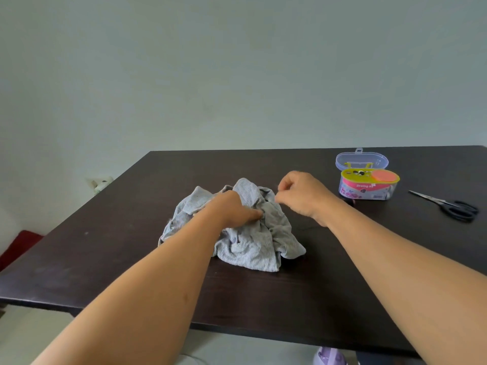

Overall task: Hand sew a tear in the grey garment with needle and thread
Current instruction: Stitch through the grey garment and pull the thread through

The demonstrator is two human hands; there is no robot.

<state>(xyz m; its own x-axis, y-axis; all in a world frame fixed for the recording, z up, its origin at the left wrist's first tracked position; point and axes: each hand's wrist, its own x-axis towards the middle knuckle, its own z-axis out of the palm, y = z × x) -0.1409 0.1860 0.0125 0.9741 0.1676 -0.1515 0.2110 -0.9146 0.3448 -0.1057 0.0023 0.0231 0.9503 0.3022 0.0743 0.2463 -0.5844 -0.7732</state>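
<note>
**Sewing underway, not done**

Both arms reach in. L hand [234,209] pinches the grey garment [237,233], bunched mid table [105,246]. R hand [303,196] fingers pinched tight, prob. on needle; can't see it. Tear hidden; more stitches likely left.

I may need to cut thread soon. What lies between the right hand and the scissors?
The open sewing kit sits right of the right hand, slightly behind the straight line to the scissors. Along the bare table nearer the person, nothing visible blocks the way.
</note>
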